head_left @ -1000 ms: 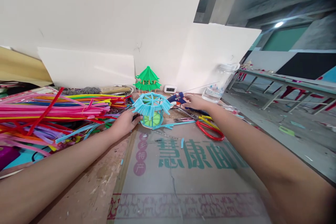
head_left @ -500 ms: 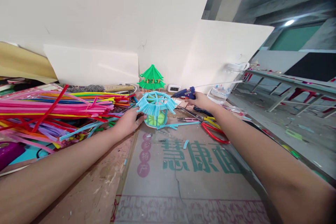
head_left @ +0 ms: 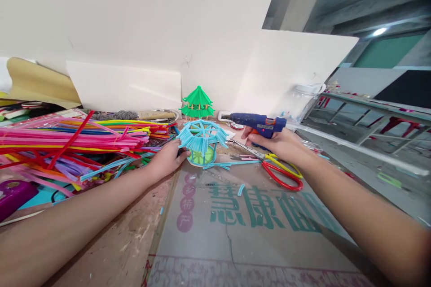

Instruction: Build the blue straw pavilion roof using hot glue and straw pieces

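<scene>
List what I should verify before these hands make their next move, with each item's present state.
1. Glue gun gripped: ok, held in the right hand.
2. Glue gun apart from the blue model: ok, a gap shows between them.
3. Blue model upright: ok.
4. Left hand touching the blue model: cannot tell; it is right beside it.
5. Scissors well away: not ok, blades point toward the blue model.
6. Glue gun hot: cannot tell.

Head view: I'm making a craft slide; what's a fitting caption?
Right hand holding a blue glue gun, left hand beside a light-blue roofed model.
</scene>
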The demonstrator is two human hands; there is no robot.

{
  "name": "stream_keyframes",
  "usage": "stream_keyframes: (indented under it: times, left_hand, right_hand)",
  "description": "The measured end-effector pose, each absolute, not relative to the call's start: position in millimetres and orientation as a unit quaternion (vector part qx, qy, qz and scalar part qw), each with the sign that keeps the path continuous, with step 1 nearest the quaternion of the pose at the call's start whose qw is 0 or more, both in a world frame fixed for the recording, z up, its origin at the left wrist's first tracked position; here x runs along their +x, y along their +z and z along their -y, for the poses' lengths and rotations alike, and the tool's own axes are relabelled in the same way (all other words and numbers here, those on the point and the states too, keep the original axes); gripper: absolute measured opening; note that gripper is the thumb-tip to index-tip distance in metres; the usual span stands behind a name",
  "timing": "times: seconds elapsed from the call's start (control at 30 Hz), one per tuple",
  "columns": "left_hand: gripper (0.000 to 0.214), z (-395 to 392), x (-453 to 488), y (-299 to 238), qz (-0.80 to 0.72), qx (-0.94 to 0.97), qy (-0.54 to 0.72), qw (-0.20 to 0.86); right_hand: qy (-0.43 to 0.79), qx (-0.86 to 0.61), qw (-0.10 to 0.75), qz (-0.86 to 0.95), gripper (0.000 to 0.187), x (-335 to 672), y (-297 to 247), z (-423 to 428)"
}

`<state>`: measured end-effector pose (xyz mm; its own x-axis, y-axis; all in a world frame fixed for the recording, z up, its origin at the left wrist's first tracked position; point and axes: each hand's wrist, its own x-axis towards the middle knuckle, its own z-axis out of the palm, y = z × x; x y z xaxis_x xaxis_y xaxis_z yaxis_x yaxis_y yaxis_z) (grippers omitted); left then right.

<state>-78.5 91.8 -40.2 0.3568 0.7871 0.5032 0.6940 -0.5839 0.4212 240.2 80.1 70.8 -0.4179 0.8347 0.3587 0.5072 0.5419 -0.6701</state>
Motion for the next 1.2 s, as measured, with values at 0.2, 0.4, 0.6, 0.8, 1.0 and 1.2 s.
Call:
stream_keyframes:
  times: [0.2,0.4,0.6,0.8,1.0,1.2]
  left_hand:
    - [0.028,-89.5,-78.0,-37.6,-0.472,0.811,0.339,0.062]
    - [0.023,-88.0,-77.6,-36.7,-0.480,0.808,0.337,0.064]
    - [0.021,-87.5,-77.3,-37.0,-0.478,0.805,0.345,0.069]
    - [0.021,-88.4,-77.6,-37.9,-0.476,0.806,0.346,0.068]
    - [0.023,-89.0,-78.2,-39.0,-0.479,0.808,0.338,0.061]
    - [0.031,-88.8,-77.3,-36.7,-0.459,0.819,0.340,0.063]
  right_hand:
    - [0.125,-0.437,0.276,0.847,0.034,237.5,77.7,-58.3]
    - [0.133,-0.422,0.289,0.849,0.034,224.3,71.7,-51.0]
    - [0.138,-0.453,0.267,0.839,0.035,219.7,71.8,-46.4]
    - [0.129,-0.462,0.263,0.837,0.036,217.6,70.7,-43.5]
    - [0.123,-0.447,0.267,0.845,0.035,218.2,68.9,-45.3]
    - [0.118,-0.419,0.293,0.851,0.030,210.9,74.4,-38.9]
